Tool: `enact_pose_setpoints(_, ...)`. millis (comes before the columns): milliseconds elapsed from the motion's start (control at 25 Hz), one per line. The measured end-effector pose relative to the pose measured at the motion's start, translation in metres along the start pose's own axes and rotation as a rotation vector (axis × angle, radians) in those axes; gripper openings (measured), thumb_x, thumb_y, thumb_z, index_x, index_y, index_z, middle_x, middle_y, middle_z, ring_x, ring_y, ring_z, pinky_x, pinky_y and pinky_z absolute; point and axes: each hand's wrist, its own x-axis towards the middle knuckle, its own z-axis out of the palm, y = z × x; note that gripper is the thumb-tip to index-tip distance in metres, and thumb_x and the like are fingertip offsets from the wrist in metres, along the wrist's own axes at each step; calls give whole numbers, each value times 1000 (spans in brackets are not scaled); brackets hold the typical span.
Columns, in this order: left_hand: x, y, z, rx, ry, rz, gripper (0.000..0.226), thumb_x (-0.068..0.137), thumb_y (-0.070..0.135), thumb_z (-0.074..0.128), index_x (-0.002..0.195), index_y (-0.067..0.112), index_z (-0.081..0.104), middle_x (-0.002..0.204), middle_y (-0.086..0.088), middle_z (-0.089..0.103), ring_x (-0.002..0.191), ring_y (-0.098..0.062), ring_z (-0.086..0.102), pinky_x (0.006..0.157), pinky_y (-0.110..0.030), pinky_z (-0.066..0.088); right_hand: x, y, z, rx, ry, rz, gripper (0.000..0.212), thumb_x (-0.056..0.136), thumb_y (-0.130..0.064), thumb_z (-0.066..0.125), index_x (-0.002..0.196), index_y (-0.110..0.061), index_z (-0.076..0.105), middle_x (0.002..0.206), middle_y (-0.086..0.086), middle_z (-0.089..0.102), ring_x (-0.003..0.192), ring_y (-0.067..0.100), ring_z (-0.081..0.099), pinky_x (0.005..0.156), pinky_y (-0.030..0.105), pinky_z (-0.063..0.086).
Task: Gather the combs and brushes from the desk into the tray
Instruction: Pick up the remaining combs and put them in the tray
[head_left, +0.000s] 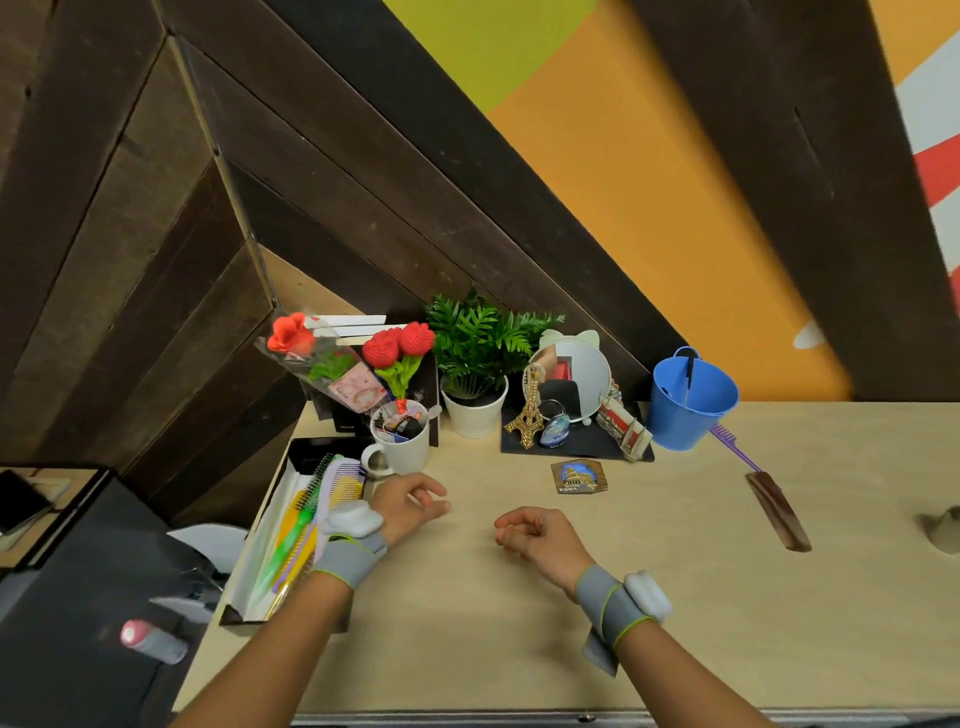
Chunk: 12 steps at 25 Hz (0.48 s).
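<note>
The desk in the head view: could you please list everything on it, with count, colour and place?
tray: one, black with pale lining, desk's left edge
combs and brushes in tray: several, green, purple, yellow; exact count unclear
brown comb: one, loose on the desk, right
purple comb: one, right, one end by the bucket
bucket: one, blue, back right
mug: one, white, beside the tray, stuffed with small items
knitted flowers: red bunch, standing in the mug
wrapped rose: one, red, back left
potted plant: one, green in a white pot, back centre
mirror: one, round, white
tower model: one, gold
Roma magnet: one, centre
left hand: empty, by the tray
right hand: empty, loosely curled, centre
</note>
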Motion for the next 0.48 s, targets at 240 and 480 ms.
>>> enact_pose_setpoints(240,16,62,63,6,-107,50,12,77,22,70,86,23,62,68,8,50,63,-5,45,64,-17,38,-7,8,-80,9,95,38,9,85,-5,59,83,-13,64,69,2,61,58,6,54,47,0,40)
enact_pose_setpoints(480,31,112,113,-28,-118,77,10,78,17,69,79,23,61,61,7,50,55,-2,51,64,-13,37,-5,21,-164,-7,202,84,14,85,-1,57,76,-10,63,66,-1,59,54,8,52,41,2,40)
